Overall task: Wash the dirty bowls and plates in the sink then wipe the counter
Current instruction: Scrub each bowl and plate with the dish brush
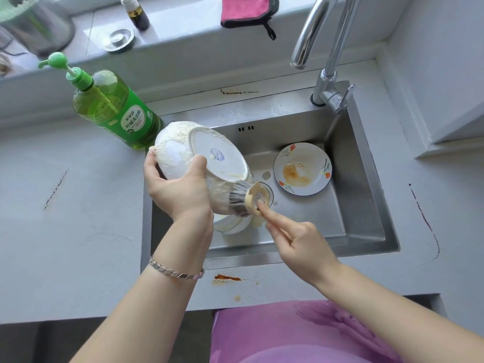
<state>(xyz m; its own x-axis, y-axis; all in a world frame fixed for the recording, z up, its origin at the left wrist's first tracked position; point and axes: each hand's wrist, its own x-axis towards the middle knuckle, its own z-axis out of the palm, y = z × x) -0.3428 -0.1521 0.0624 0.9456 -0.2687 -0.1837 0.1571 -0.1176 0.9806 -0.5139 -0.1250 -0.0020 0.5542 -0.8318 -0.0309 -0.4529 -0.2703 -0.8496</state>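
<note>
Just beyond the right grip (296, 239) and its brush (248, 199), a plate (302, 169) lies flat on the sink (366, 205) floor. To this grip's right, bare steel runs to the wall. The faucet (322, 35) arches over the far corner. Below the left grip (178, 189) and its bowl (204, 163) sits a lower bowl (230, 224). A bottle (115, 106) stands just beyond, and open counter (78, 205) lies to the left.

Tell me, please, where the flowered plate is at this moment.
In the head view the flowered plate lies flat on the right side of the sink floor, just right of the drain and below the faucet.
</note>
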